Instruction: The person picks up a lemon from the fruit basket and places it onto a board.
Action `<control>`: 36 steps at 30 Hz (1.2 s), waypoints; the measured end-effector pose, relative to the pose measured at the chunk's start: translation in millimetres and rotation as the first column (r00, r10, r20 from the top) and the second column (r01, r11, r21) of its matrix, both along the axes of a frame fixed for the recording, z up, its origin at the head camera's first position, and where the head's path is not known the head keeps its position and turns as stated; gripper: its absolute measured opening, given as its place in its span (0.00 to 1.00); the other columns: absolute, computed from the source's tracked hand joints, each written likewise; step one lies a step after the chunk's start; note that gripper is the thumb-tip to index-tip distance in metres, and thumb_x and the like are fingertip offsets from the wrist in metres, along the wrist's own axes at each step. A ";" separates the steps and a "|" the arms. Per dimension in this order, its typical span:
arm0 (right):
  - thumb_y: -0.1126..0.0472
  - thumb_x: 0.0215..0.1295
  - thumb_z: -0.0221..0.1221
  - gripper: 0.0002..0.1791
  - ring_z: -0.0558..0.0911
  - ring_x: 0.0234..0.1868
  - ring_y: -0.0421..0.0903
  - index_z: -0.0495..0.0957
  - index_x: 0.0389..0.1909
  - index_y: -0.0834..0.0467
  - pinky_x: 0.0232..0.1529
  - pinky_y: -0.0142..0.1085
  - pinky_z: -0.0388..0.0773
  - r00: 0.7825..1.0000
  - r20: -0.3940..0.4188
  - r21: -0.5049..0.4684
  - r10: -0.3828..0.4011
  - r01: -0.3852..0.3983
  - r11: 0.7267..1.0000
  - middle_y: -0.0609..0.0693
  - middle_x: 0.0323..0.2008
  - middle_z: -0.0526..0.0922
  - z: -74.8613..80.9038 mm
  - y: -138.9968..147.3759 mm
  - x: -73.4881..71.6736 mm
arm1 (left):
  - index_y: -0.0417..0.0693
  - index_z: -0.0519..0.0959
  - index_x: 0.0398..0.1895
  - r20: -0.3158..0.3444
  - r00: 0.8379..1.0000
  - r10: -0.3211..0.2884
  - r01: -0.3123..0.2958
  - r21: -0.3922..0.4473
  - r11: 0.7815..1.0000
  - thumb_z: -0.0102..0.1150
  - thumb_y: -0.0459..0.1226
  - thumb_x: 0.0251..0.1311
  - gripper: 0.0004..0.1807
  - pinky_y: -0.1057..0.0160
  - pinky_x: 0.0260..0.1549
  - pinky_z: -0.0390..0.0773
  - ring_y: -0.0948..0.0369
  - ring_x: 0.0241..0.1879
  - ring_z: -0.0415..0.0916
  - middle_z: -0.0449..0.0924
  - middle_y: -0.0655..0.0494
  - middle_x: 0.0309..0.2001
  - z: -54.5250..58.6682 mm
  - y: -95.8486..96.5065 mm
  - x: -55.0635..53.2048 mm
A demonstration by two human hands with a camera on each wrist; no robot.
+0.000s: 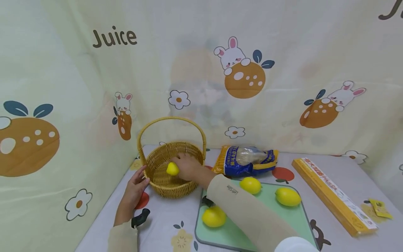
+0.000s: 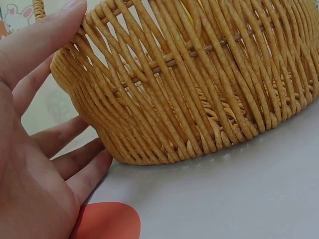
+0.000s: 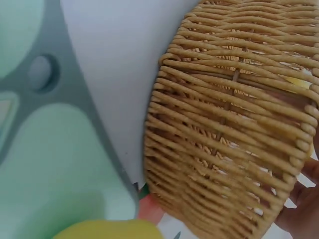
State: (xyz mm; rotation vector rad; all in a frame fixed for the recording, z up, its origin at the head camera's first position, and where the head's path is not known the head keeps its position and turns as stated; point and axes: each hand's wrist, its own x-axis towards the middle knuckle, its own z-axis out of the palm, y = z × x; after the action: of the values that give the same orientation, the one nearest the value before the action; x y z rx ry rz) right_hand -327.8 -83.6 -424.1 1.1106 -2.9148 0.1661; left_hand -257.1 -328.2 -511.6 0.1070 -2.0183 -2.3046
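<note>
A yellow wicker basket [image 1: 176,191] with a tall arched handle stands at the back left of the table. Reaching inside it, my right hand [image 1: 188,167] grips a lemon [image 1: 172,169] above the basket's bottom. My left hand [image 1: 136,187] touches the basket's left side with fairly straight fingers, the thumb near the rim [image 2: 102,12]. Three more lemons lie on a green cutting board: one at the near left [image 1: 214,216], one toward the back [image 1: 250,185] and one at the right [image 1: 288,196]. In the right wrist view, the basket wall mostly hides the right hand.
The green cutting board [image 1: 267,210] lies under my right forearm. Behind it is a blue and yellow pasta bag [image 1: 242,161]. On the right are a long orange box [image 1: 333,196] and a small yellow packet [image 1: 380,209]. A printed cloth [image 1: 201,115] hangs behind the table.
</note>
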 end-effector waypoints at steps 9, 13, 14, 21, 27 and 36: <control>0.48 0.63 0.64 0.33 0.69 0.56 0.50 0.66 0.68 0.45 0.55 0.41 0.72 1.000 0.002 -0.033 0.013 -0.012 0.999 0.53 0.60 0.67 1.7 13.9 6.7 | 0.57 0.58 0.75 0.024 1.000 0.011 -0.009 -0.069 0.998 0.57 0.34 0.67 0.35 0.59 0.64 0.62 0.52 0.70 0.54 0.54 0.48 0.74 3.2 0.2 3.5; 0.48 0.63 0.64 0.32 0.68 0.55 0.49 0.67 0.67 0.45 0.54 0.41 0.73 1.000 0.002 -0.057 0.025 -0.025 0.998 0.52 0.60 0.66 3.1 16.3 10.4 | 0.58 0.58 0.75 0.046 0.999 0.012 -0.009 -0.071 0.997 0.58 0.36 0.67 0.35 0.51 0.67 0.56 0.52 0.72 0.51 0.52 0.48 0.74 3.8 -0.3 5.6; 0.48 0.63 0.64 0.32 0.68 0.55 0.49 0.67 0.67 0.45 0.54 0.40 0.73 1.000 0.002 -0.055 0.028 -0.028 0.998 0.52 0.60 0.66 3.9 17.0 11.8 | 0.59 0.57 0.75 0.052 0.999 0.012 -0.008 -0.081 0.997 0.58 0.37 0.67 0.35 0.50 0.67 0.55 0.51 0.72 0.50 0.52 0.48 0.74 3.4 -0.3 5.9; 0.47 0.61 0.65 0.34 0.68 0.56 0.49 0.67 0.68 0.45 0.53 0.40 0.74 0.999 -0.009 -0.043 0.032 -0.033 0.999 0.51 0.59 0.67 11.4 21.9 17.8 | 0.61 0.58 0.75 0.050 0.999 0.020 -0.016 -0.094 0.995 0.58 0.37 0.67 0.34 0.50 0.67 0.56 0.51 0.72 0.50 0.52 0.48 0.74 2.9 1.9 3.9; 0.49 0.60 0.67 0.35 0.68 0.56 0.49 0.67 0.68 0.46 0.53 0.40 0.74 0.998 -0.016 -0.061 0.053 -0.053 0.997 0.52 0.60 0.66 19.8 27.5 20.3 | 0.61 0.58 0.75 0.036 0.999 0.012 -0.008 -0.094 0.996 0.58 0.37 0.67 0.35 0.51 0.67 0.56 0.51 0.72 0.50 0.51 0.48 0.75 4.9 1.9 3.0; 0.52 0.60 0.67 0.36 0.68 0.58 0.48 0.66 0.68 0.45 0.54 0.42 0.74 0.999 0.022 -0.070 0.038 -0.037 0.997 0.51 0.61 0.66 34.2 39.6 27.6 | 0.59 0.57 0.75 0.041 0.999 0.006 -0.003 -0.080 0.997 0.57 0.38 0.68 0.35 0.53 0.66 0.58 0.51 0.71 0.53 0.50 0.47 0.75 3.5 2.9 5.9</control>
State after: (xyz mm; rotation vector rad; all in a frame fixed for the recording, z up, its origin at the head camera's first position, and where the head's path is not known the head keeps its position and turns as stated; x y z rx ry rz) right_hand -300.3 -44.0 -389.8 1.1613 -2.8850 0.2802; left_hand -251.2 -325.3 -508.1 0.1558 -2.1247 -2.2333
